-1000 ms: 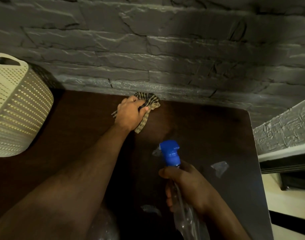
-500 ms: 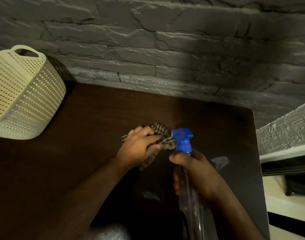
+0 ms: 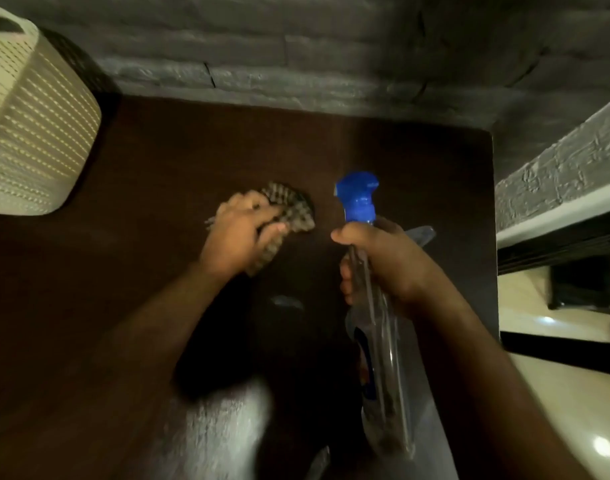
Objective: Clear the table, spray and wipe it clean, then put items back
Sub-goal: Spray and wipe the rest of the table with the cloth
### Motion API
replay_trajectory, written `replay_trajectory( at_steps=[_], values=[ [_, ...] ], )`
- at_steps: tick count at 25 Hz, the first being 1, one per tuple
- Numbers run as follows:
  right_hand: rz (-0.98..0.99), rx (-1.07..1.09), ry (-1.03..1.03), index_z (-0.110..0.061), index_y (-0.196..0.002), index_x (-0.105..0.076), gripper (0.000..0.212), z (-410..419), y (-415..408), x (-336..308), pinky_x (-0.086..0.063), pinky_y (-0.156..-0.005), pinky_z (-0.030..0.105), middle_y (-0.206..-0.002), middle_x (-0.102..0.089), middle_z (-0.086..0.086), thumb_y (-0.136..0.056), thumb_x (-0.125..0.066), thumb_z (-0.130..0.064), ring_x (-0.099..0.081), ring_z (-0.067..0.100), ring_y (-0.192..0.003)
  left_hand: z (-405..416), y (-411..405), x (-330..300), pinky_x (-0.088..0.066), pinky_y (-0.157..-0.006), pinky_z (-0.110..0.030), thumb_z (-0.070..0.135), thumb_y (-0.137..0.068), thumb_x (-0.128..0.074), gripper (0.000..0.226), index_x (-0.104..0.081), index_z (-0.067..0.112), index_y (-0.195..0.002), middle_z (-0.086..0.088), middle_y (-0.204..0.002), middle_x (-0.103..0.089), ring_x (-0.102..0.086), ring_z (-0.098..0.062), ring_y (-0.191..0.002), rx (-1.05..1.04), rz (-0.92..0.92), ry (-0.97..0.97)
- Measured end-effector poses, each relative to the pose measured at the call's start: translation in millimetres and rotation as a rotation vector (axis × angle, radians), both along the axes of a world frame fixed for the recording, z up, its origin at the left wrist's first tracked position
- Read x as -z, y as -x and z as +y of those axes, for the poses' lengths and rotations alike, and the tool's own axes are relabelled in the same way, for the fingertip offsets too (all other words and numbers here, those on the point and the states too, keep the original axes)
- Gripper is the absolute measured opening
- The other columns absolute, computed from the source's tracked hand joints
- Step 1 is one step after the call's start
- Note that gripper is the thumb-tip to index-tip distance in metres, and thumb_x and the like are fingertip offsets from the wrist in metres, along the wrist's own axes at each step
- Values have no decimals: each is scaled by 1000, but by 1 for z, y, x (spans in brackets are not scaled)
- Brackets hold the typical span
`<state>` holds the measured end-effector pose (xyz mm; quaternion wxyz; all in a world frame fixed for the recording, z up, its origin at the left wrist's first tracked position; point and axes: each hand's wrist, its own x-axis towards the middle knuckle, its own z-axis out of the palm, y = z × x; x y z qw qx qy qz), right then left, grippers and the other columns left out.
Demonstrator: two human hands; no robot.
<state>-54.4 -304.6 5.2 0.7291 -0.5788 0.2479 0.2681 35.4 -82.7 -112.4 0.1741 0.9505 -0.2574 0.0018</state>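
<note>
A dark brown table (image 3: 130, 306) fills the view. My left hand (image 3: 239, 237) grips a crumpled checked cloth (image 3: 291, 206) and presses it on the middle of the tabletop. To its right, my right hand (image 3: 383, 261) holds a clear spray bottle (image 3: 383, 358) with a blue nozzle (image 3: 357, 195) above the table. The nozzle points toward the wall, and a faint mist hangs ahead of it.
A cream perforated plastic basket (image 3: 37, 123) stands on the table's far left corner. A grey stone wall (image 3: 296, 50) runs along the back edge. Right of the table's edge lie a white ledge (image 3: 556, 206) and a pale floor (image 3: 556, 393).
My left hand dragged the cloth from the wall edge back to the table's middle. The right hand with the bottle rose and shifted right, and a faint mist now shows.
</note>
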Motion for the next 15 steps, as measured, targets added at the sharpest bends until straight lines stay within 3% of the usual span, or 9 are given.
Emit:
replay_trajectory(
  at_steps=[3, 5, 8, 11, 13, 15],
  values=[
    [-3, -7, 8, -13, -107, -52, 22, 9, 2, 5, -48, -47, 29, -68, -50, 12, -87, -60, -18, -52, 20, -52, -17, -70, -1, -43, -86, -40, 45, -89, -53, 38, -66, 19, -114, -11, -109, -58, -54, -34, -101, -328, 13, -49],
    [-8, 7, 14, -13, -109, -52, 23, 14, 4, 4, -48, -47, 30, -71, -51, 14, -87, -59, -17, -53, 21, -53, -51, -65, -3, -38, -88, -39, 45, -90, -53, 37, -64, 23, -118, -7, -111, -57, -52, -30, -104, -243, 18, -62],
    [7, 15, 17, -15, -111, -52, 26, 16, 5, 4, -48, -52, 34, -69, -55, 13, -87, -61, -20, -55, 24, -54, -24, 3, 1, -36, -80, -35, 49, -89, -48, 39, -65, 27, -116, 0, -103, -56, -48, -21, -96, 190, 45, -31],
    [27, 25, 57, -16, -112, -51, 29, 21, 12, 1, -48, -53, 36, -66, -56, 12, -86, -62, -21, -55, 26, -54, 19, -40, -1, -41, -82, -38, 47, -88, -51, 42, -68, 19, -114, -5, -101, -58, -53, -28, -96, -12, 13, -8],
    [12, 58, 85, -14, -110, -51, 26, 30, 15, -2, -47, -54, 37, -65, -55, 14, -86, -61, -19, -54, 26, -53, -9, -89, -7, -38, -86, -38, 43, -89, -54, 35, -66, 20, -114, -8, -107, -57, -52, -31, -102, -207, 25, -21],
    [-19, 102, 96, -10, -105, -51, 20, 40, 17, -4, -46, -53, 37, -64, -54, 15, -88, -59, -18, -54, 27, -51, -50, -75, -9, -35, -86, -37, 42, -90, -54, 32, -65, 24, -114, -6, -112, -57, -50, -29, -105, -97, 41, -68]
  ],
)
